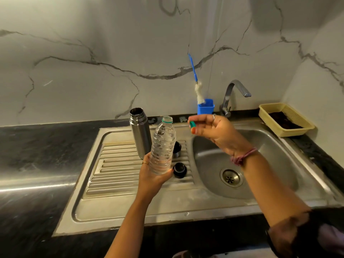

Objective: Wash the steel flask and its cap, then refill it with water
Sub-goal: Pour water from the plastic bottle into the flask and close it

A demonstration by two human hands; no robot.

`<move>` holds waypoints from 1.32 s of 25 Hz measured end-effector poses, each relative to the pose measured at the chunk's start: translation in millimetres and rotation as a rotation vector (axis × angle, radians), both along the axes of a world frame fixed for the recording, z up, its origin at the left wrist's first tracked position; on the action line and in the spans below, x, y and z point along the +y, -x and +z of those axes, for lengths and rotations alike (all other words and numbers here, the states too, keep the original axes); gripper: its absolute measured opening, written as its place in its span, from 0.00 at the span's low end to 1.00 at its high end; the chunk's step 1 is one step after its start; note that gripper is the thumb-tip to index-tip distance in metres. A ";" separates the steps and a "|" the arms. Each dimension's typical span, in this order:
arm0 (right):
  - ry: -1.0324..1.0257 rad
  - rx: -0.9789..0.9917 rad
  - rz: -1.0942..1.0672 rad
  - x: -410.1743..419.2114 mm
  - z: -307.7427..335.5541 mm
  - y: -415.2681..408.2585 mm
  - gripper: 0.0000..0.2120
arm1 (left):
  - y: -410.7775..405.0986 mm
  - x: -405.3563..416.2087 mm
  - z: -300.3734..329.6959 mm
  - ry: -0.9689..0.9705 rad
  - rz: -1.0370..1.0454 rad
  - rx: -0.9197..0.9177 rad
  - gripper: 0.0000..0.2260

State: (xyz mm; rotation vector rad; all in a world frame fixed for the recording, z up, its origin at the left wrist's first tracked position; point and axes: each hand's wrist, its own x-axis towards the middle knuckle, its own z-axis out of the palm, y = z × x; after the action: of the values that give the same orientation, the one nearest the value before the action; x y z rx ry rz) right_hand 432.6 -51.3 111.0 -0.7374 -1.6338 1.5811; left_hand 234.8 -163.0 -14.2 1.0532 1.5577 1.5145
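Observation:
The steel flask [140, 132] stands upright and uncapped on the ribbed drainboard [115, 164] of the sink. Two dark cap parts lie on the drainboard: one [176, 149] half hidden behind the plastic bottle, the other [179, 170] nearer to me. My left hand [153, 176] grips the base of a clear plastic water bottle [162, 147], uncapped and tilted slightly, just right of the flask. My right hand [214, 130] hovers over the basin's left edge, pinching a small green bottle cap [192, 124] between thumb and fingers.
The sink basin [260, 146] with its drain [230, 177] lies to the right, under a steel tap [235, 95]. A blue holder [205, 108] with a blue-handled bottle brush [197, 84] stands by the wall. A beige basket [270, 118] sits at far right. Dark counter [37, 155] extends left.

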 end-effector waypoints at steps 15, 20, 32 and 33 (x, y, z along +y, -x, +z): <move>-0.216 -0.834 0.210 -47.5 -170.5 17.0 0.22 | 23.4 -15.0 -26.0 0.095 0.066 -0.069 0.29; -0.187 -0.828 0.229 -44.0 -176.6 18.8 0.21 | 24.4 -12.7 -26.8 0.104 0.062 -0.074 0.29; -0.043 -0.261 0.019 -23.7 -72.9 69.8 0.41 | 16.1 5.7 -7.3 0.034 -0.007 -0.077 0.31; -0.015 -0.197 0.030 -26.1 -71.4 78.9 0.43 | 13.3 8.5 -3.7 0.024 -0.023 -0.076 0.31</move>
State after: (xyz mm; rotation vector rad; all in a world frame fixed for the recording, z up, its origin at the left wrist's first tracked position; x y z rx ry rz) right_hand 353.7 -77.3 39.7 -0.8877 -1.8028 1.5552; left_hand 221.5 -154.5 -18.0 0.9857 1.5035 1.4995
